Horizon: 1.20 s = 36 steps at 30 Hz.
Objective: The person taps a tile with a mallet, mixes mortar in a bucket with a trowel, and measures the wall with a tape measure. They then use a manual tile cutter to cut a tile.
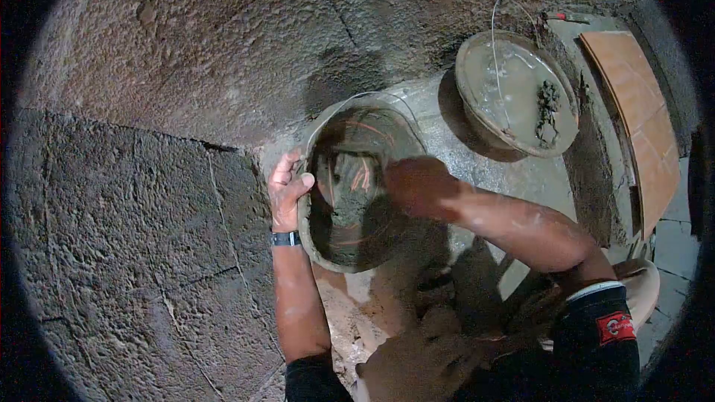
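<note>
Left hand (287, 190) clamped on the near rim of the bucket (322, 251), thumb over the edge, fingers wrapped outside. Watch (285, 238) on that wrist. Bucket sits on the floor right against the rough wall (186, 67), tilted toward me, grey mortar (350, 212) inside. Right hand (417, 186) is over the bucket's far rim, motion-blurred, so I can't tell its grip or whether it holds anything. Second bucket (468, 85) up right, apart, wet mix in it. Orange tiles (633, 104) beyond.
</note>
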Motion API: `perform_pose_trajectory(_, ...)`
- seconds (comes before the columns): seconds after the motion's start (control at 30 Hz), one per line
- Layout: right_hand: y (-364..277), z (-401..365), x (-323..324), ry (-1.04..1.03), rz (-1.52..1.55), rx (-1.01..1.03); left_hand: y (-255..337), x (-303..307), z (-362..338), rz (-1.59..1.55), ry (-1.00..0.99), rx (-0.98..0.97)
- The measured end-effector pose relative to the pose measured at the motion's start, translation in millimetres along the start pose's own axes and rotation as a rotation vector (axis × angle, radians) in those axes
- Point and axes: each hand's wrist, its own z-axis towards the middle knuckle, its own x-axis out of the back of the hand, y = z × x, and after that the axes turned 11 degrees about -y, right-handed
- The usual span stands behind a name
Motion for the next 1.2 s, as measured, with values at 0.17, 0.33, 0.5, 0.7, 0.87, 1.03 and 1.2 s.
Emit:
perform_pose_trajectory(0.17, -3.2, 17.9, -45.1, 0.352, -0.359, 0.263, -0.4, 6.0, -3.4, -0.020, -0.033, 0.015)
perform_pose_trajectory(0.33, -3.4, 5.7, -81.2, 0.449, -0.608, 0.220, -0.4, 6.7, -1.6, 0.013, -0.053, 0.053)
perform_pose_trajectory(0.5, 5.4, 6.7, -44.8, 0.280, -0.263, 0.088, -3.6, 3.7, 2.7, 0.140, -0.116, 0.009)
perform_pose_trajectory(0.7, 12.7, 22.6, -53.3, 0.517, 0.085, 0.181, 8.8, -10.9, 3.0, -0.092, -0.129, -0.004)
perform_pose_trajectory(0.87, -13.4, -0.7, -72.4, 0.353, -0.297, 0.218, -0.2, 7.0, 7.4, 0.099, -0.074, 0.024)
perform_pose_trajectory(1.03, 18.7, 23.2, -62.6, 0.158, -0.052, 0.177, 1.4, 0.5, 12.5, 0.092, -0.124, 0.005)
perform_pose_trajectory(1.2, -23.9, 6.8, -58.6, 0.421, -0.283, 0.098, 4.9, -2.1, 10.6, 0.008, -0.057, 0.026)
